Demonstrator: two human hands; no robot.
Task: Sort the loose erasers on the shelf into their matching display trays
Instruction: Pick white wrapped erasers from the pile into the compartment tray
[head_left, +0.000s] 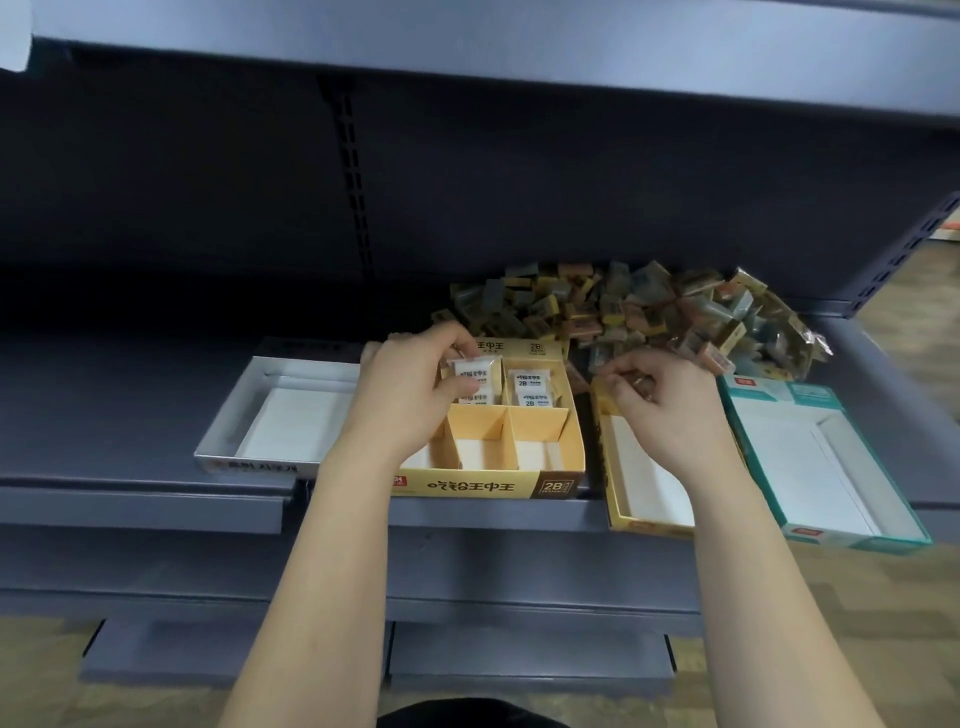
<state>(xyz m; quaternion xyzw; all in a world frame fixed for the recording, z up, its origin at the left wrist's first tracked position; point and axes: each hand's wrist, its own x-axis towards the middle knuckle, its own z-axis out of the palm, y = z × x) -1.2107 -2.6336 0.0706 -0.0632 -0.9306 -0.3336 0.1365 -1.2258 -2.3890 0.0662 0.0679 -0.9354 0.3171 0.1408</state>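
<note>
Your left hand (410, 395) pinches a small white wrapped eraser (474, 372) between the thumb and the curled fingers. It holds the eraser at the far left compartment of the yellow cardboard tray with dividers (467, 486). Just right of those fingers, the far right compartment holds more white erasers marked 2B (532, 387). The near compartments, on your side of the fingers, show their pale floors. Left of that hand lies a white open cardboard tray (228, 415), touching the yellow one.

Your right hand (660, 402) has its fingers curled inward over the far end of a narrow yellow tray (618, 501). Something brownish sits at the fingertips, but it is blurred, so you cannot tell whether they grip an eraser or only bunch together. Just beyond those fingertips, the heap of loose wrapped erasers in yellow, brown and grey (649, 306) spreads across the back of the dark grey metal shelf (130, 395). Just right of that hand rests a white tray with a teal rim (906, 525), angled, its near end past the shelf edge.
</note>
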